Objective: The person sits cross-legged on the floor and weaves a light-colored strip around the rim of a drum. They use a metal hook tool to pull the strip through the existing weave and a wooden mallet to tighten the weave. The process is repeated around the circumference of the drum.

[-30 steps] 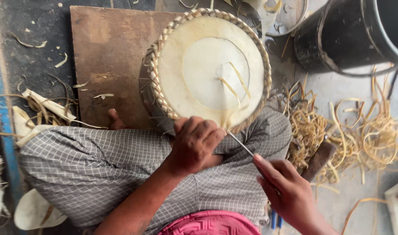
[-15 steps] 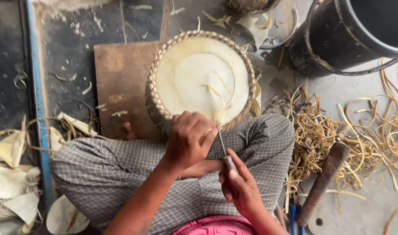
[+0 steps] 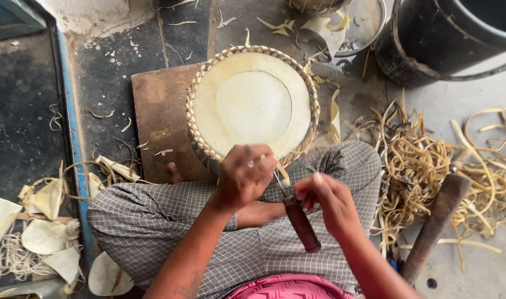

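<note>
Drum (image 3: 253,102), round with a braided rim, rests on a brown board (image 3: 158,111) against your crossed legs. Your left hand (image 3: 244,174) curls shut over its near edge. Your right hand (image 3: 326,202) grips a wooden-handled awl (image 3: 300,221), tip at the rim.
</note>
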